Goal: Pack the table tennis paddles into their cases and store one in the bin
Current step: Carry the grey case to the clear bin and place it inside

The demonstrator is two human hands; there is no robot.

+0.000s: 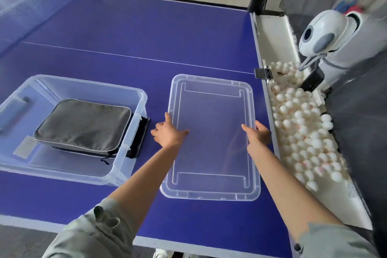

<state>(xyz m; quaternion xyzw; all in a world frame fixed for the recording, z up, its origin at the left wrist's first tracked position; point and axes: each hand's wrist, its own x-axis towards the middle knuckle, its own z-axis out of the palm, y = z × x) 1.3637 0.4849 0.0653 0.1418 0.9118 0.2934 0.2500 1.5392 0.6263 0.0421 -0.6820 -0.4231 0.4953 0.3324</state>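
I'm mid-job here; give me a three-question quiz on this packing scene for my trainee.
1. True or false: the grey zipped paddle case lies inside the clear plastic bin.
2. Which object do the left hand and right hand touch? A) clear plastic lid B) the bin C) black case
3. Fill in: the white balls lie in a white tray along the blue table's ____ edge.

Key: 1 true; 2 A, one hand at each long edge of the lid, which lies flat on the table; 3 right.
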